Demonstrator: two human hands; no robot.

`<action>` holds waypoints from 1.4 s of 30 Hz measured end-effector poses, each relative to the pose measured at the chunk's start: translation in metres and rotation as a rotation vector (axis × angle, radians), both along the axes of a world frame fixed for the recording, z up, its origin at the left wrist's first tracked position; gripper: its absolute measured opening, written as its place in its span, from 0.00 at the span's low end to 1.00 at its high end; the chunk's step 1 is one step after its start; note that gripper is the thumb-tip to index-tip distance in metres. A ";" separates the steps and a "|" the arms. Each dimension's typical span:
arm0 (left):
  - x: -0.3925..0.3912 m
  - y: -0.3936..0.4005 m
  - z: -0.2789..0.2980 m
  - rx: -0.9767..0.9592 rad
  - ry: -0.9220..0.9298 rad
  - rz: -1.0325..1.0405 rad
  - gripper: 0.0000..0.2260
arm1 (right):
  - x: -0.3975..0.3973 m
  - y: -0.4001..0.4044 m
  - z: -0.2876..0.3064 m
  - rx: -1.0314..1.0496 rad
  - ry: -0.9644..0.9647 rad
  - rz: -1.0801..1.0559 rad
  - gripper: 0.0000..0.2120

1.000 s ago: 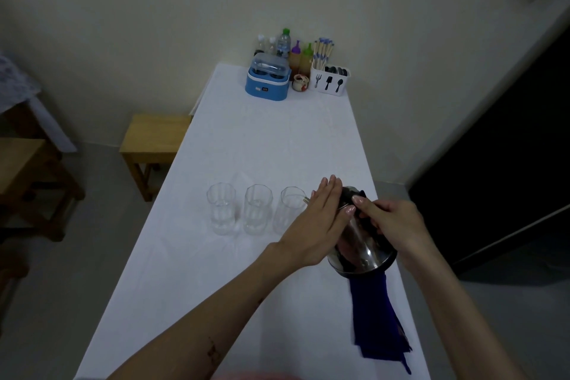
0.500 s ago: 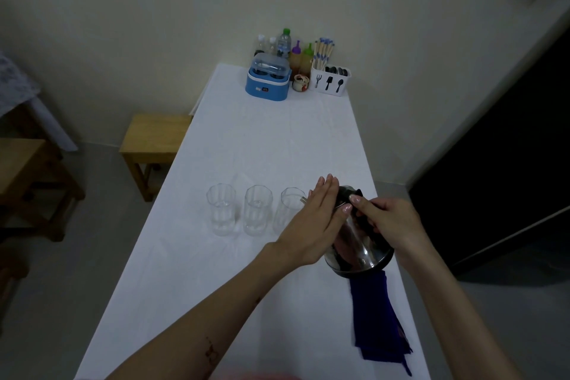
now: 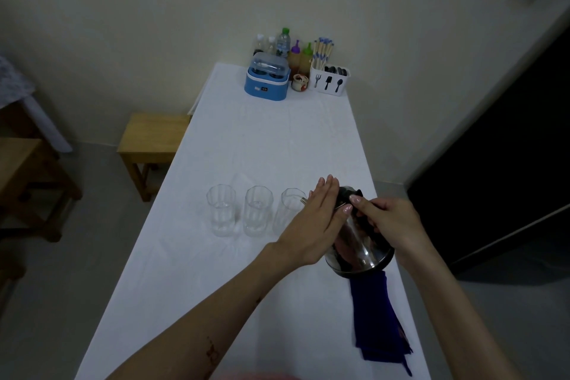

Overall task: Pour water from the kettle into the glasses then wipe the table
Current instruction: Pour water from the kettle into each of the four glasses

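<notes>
While the right hand (image 3: pixel 390 220) grips the tilted kettle (image 3: pixel 359 245) by its handle and the left hand (image 3: pixel 314 222) lies open against its side, ease the spout over the rightmost glass (image 3: pixel 288 214), pouring slowly without touching its rim.

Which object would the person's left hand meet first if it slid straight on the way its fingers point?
Probably nothing nearby: the left hand, flat against the tilted steel kettle, points up the white table, right of the rightmost clear glass. Depth is uncertain.
</notes>
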State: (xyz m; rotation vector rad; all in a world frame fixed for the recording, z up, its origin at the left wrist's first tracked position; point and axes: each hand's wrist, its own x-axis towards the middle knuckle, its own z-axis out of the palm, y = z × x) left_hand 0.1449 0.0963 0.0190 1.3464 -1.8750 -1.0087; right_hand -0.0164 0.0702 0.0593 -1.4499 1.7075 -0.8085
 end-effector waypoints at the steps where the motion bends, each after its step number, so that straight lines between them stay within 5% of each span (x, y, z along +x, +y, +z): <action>1: 0.000 0.000 0.000 0.001 0.002 -0.001 0.28 | 0.000 0.000 0.000 0.000 0.003 0.000 0.19; 42: 0.008 -0.001 -0.008 0.002 -0.021 -0.028 0.27 | 0.007 0.001 -0.006 0.029 0.028 -0.031 0.21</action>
